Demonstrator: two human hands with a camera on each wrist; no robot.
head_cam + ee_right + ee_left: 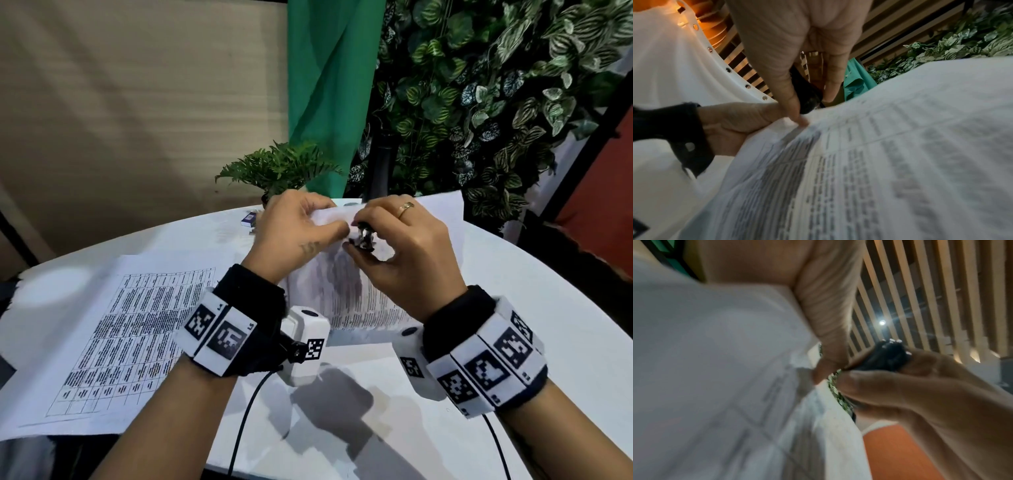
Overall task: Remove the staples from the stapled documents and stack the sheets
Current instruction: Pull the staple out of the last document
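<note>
A: Nearest item on the round white counter?
B: One loose white printed sheet with a black-ruled table, lying flat on the left side, its near edge over the counter rim.

A: Next entry, the hands?
B: Both raised over mid-counter, each wrist wearing a black band with white marker blocks. The left hand pinches the upper corner of a white stapled document of printed text, thumb on the near face and fingers curled behind. The document's top end is lifted; whether its lower edge touches the counter I cannot tell. The right hand, a gold ring on one finger, is curled around a small black and metal staple remover, held against that same corner.

A: Farther back?
B: A small blue and white box on the counter; contents not visible. Behind it, a small green fern-like potted plant; its pot is mostly hidden.

A: The room?
B: A beige panelled wall on the left, a green hanging cloth at centre, a wall of variegated green leaves on the right.
</note>
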